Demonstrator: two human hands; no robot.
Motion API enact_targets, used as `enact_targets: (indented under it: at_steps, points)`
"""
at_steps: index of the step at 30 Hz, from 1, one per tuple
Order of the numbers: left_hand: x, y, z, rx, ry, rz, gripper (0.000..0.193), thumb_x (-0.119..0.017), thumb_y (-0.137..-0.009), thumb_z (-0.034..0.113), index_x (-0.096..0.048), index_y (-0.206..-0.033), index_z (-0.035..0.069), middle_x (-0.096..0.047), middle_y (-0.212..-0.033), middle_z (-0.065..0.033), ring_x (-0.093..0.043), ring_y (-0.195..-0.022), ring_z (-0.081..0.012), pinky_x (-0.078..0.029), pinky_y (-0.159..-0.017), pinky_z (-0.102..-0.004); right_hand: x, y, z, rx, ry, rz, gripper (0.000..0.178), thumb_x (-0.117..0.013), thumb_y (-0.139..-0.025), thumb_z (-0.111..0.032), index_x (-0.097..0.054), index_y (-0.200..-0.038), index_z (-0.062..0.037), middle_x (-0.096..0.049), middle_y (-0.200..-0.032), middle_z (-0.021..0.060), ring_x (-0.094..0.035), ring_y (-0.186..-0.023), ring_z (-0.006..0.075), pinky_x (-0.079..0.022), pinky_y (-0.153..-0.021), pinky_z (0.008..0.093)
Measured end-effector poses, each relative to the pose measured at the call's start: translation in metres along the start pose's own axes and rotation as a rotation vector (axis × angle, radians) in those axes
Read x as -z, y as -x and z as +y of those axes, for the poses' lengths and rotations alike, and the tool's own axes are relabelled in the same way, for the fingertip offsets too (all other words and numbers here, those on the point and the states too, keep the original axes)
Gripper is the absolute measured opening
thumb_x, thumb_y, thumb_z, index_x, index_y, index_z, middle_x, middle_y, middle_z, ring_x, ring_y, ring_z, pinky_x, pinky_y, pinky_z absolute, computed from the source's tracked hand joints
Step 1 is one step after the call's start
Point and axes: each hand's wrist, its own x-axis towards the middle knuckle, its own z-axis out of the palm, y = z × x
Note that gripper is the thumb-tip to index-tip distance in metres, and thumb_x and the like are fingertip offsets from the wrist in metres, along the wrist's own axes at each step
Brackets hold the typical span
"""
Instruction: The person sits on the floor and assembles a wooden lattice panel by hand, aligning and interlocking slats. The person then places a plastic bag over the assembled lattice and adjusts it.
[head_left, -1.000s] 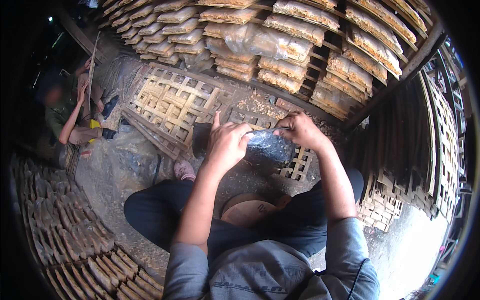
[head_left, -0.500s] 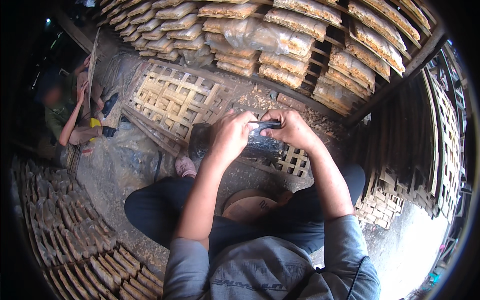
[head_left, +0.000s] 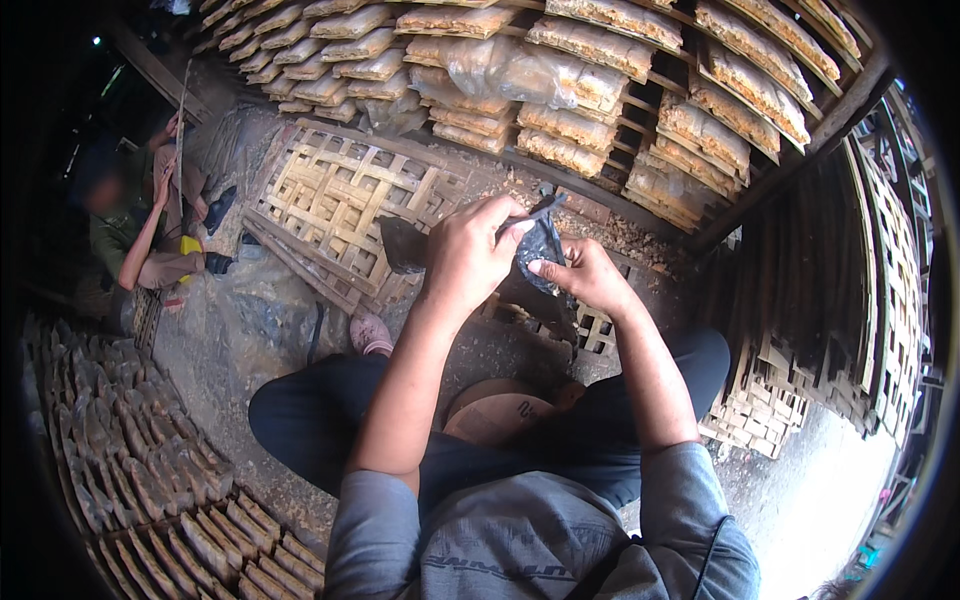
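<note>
A black, limp sheet, perhaps plastic or rubber, hangs between my hands in front of my lap, speckled with pale crumbs. My left hand pinches its upper edge, where a folded strip sticks up past the fingers. On the other side, my right hand grips the sheet with its thumb lying across the dark surface. A dark flap shows left of my left hand; whether it joins the same sheet is hidden. Beneath the sheet, part of a woven bamboo panel shows.
Woven bamboo panels lie ahead. Racks of slabs on trays rise beyond. Wrapped slabs stand at lower left, and panels lean at right. Another person sits far left. A round wooden piece lies between my legs.
The sheet was stretched wide and dark between my hands; now it is folded up, its crumb-speckled side showing. My right hand has moved slightly down. The co-worker's panel has turned more edge-on.
</note>
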Motion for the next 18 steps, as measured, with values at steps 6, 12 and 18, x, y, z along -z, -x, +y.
enact_targets:
  at_steps: [6,12,18]
  points:
    - [0.001,0.005,-0.014,0.001,-0.007,0.154,0.01,-0.067,-0.087,0.01,-0.062,-0.095,0.004,-0.064,-0.079,-0.0132,-0.062,-0.071,-0.0273,-0.047,-0.061,-0.0367,-0.008,0.012,0.038,0.064,-0.008,-0.023,0.035,-0.075,-0.085,-0.031,-0.071,-0.093,0.0028,-0.067,-0.082,0.0114,-0.062,-0.076,0.0153,-0.05,-0.072,0.0366]
    - [0.013,0.004,-0.013,-0.064,-0.089,0.262,0.009,-0.066,-0.089,0.004,-0.062,-0.096,0.001,-0.063,-0.075,-0.0099,-0.056,-0.063,-0.0116,-0.045,-0.059,-0.0275,0.005,0.014,0.058,0.112,0.341,-0.313,0.031,-0.07,-0.08,-0.01,-0.066,-0.109,-0.001,-0.07,-0.098,0.0123,-0.065,-0.088,0.0232,-0.049,-0.08,0.0385]
    - [0.014,0.004,-0.002,-0.081,-0.027,0.197,0.011,-0.067,-0.086,0.008,-0.062,-0.096,0.006,-0.067,-0.082,-0.0151,-0.067,-0.074,-0.0347,-0.05,-0.06,-0.0399,-0.01,0.012,-0.012,-0.045,-0.021,-0.148,0.034,-0.068,-0.09,-0.03,-0.068,-0.107,-0.0005,-0.071,-0.094,0.0166,-0.067,-0.083,0.0281,-0.052,-0.08,0.0405]
